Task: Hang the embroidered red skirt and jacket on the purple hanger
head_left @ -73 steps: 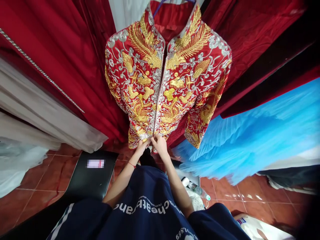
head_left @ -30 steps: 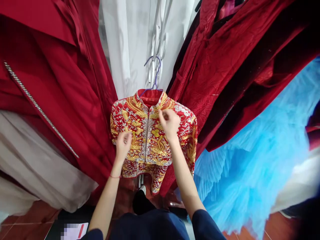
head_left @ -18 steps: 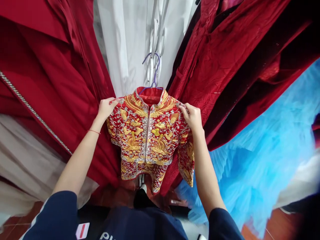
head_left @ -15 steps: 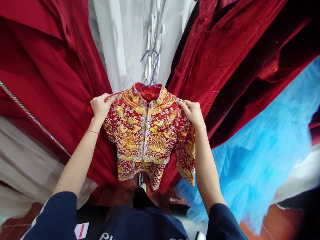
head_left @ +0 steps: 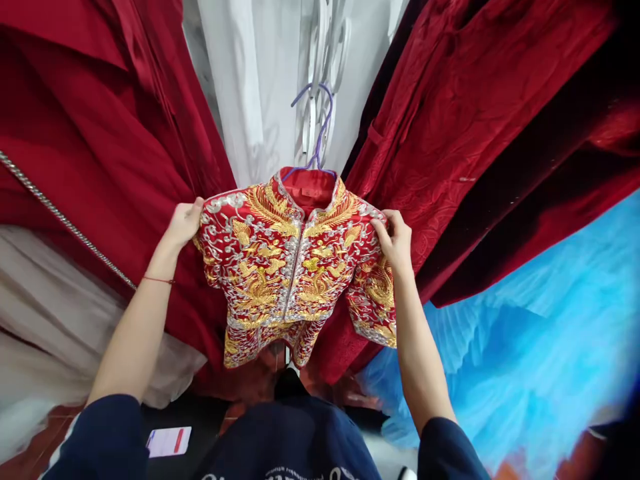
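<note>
- Embroidered jacket (head_left: 295, 267): red w/ gold + silver thread, front closed down the centre, hangs on a purple hanger (head_left: 316, 127) in the middle of the view, facing the person.
- Hanger hook goes up in front of a white garment (head_left: 260, 87) behind; what it hooks onto can't be made out.
- Left hand (head_left: 184, 222): at the jacket's shoulder on the view's left, fingers curled together round the shoulder edge, grip closed on the cloth. Thin red string sits on that wrist.
- Right hand (head_left: 396, 241): at the opposite shoulder, just above the sleeve; fingers pinched on the fabric edge, thumb on the front face. Grip closed on the jacket too.
- Both forearms reach up from the bottom of the view, one each side of the jacket; dark navy sleeves at the lower edge.
- Jacket's short sleeve on the right hangs beside the right forearm; hem sits above the person's navy top.
- Red robe (head_left: 100, 167) hangs to the left, touching the jacket's side; a beaded silver trim (head_left: 65, 220) runs diagonally across it.
- Dark red velvet garment (head_left: 475, 133) hangs to the right, close behind the right hand.
- Blue tulle skirt (head_left: 525, 333) fills the lower right, near the right arm.
- Pale cream fabric (head_left: 45, 320) lower left, under the red robe.
- Small white card w/ red mark (head_left: 169, 441) lies low, near the left sleeve.
</note>
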A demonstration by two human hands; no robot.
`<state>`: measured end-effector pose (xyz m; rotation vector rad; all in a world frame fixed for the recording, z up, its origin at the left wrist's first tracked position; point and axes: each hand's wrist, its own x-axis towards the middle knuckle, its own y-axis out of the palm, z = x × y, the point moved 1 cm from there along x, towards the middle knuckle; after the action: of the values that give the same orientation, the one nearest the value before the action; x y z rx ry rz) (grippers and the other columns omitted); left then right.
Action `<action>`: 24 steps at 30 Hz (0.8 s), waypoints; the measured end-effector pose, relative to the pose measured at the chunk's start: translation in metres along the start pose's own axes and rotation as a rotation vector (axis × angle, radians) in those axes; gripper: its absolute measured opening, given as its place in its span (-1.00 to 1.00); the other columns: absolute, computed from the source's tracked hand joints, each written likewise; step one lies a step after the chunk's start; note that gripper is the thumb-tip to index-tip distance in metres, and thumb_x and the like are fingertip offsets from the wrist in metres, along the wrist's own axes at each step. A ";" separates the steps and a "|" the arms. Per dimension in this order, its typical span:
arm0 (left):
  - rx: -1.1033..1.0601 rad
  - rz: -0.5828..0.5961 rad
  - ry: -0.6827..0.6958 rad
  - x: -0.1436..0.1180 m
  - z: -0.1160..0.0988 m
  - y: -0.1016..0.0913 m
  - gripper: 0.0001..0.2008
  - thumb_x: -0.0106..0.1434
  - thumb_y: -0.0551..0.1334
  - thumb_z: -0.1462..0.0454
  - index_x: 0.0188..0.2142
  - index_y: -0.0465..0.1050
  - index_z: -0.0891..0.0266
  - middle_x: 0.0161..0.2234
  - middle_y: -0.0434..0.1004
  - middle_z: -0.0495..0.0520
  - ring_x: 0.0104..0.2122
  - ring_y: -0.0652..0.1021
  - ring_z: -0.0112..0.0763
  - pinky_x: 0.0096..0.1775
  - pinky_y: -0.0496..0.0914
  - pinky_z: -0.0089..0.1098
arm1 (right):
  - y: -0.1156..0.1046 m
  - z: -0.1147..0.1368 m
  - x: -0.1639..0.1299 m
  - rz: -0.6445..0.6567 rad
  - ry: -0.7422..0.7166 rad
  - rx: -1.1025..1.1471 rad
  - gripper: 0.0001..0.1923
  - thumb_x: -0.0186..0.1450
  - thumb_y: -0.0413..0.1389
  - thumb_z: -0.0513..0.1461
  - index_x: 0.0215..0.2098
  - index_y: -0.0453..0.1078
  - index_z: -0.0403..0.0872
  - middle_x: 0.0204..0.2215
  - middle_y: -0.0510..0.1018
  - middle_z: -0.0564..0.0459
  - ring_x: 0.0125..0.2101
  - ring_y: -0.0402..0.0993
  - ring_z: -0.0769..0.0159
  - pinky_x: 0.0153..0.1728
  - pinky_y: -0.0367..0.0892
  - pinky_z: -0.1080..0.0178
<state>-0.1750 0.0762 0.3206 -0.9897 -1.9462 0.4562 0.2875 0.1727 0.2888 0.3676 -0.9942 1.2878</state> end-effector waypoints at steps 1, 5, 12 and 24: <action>0.022 -0.069 0.007 -0.002 -0.004 -0.002 -0.27 0.19 -0.24 -0.38 -0.69 -0.04 0.17 -0.70 0.00 -0.06 -0.56 0.12 -0.46 -0.45 0.06 -0.37 | -0.002 0.004 0.000 -0.025 -0.012 -0.046 -0.66 0.33 0.12 0.06 -0.23 0.41 -0.03 -0.38 0.49 0.08 -0.39 0.37 0.32 -0.29 0.27 0.26; 0.203 -0.505 0.043 -0.015 -0.037 -0.026 -0.35 0.26 0.05 -0.21 -0.69 -0.02 0.21 -0.67 -0.13 -0.10 -0.56 0.03 -0.49 -0.40 -0.02 -0.35 | -0.012 0.014 0.012 -0.041 0.005 0.013 -0.52 0.39 -0.02 0.12 -0.47 0.32 -0.05 -0.57 0.29 0.15 -0.53 0.20 0.40 -0.45 0.14 0.30; 0.187 -0.100 0.248 -0.010 -0.095 -0.033 -0.53 0.25 0.13 -0.17 -0.25 0.52 0.14 -0.30 0.62 0.00 -0.37 0.50 -0.41 -0.25 0.30 -0.42 | -0.022 0.023 0.027 0.260 0.010 -0.086 -0.50 0.35 -0.01 0.20 -0.32 0.38 -0.04 -0.43 0.47 0.08 -0.44 0.31 0.34 -0.35 0.23 0.28; 0.415 0.085 0.052 -0.002 -0.101 0.035 -0.23 0.03 0.08 -0.42 -0.27 0.44 0.22 -0.33 0.46 0.21 -0.14 0.48 0.04 -0.08 0.29 -0.14 | 0.016 0.019 0.036 0.104 -0.057 -0.597 -0.45 0.34 -0.03 0.23 -0.47 0.28 -0.04 -0.61 0.28 0.12 -0.54 0.15 0.36 -0.41 0.00 0.27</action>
<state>-0.0738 0.0898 0.3523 -0.8056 -1.6743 0.8352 0.2635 0.1863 0.3224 -0.1094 -1.4022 1.0133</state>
